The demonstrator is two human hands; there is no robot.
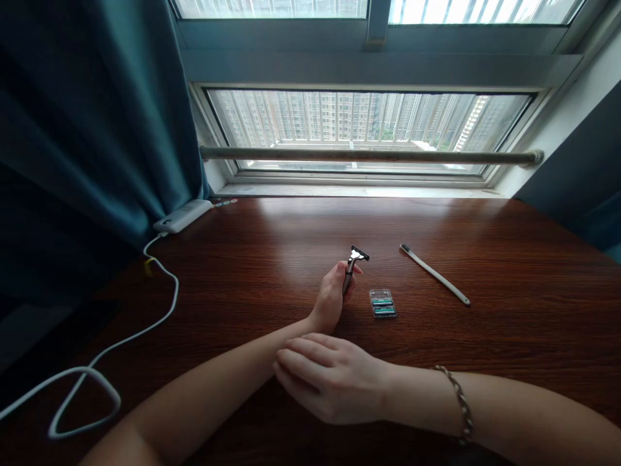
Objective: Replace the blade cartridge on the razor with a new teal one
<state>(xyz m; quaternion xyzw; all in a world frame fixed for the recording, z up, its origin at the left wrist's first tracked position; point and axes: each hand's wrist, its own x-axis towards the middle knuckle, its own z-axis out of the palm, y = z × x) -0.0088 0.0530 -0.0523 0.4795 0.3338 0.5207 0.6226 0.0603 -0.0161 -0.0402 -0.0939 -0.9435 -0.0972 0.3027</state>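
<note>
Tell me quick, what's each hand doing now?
Left hand: closed around a slim silver-and-black razor.
Right hand: fingers bent, palm hidden; can't tell if it's holding anything.

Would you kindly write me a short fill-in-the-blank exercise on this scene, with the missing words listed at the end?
1. The left hand holds a ____ over the table.
2. A ____ circles the arm above the right hand.
3. In the picture, the small clear case lies to the ____ of the left hand.
4. Apart from its dark end, the slim stick is ____.

Missing words: razor; bracelet; right; white
</note>
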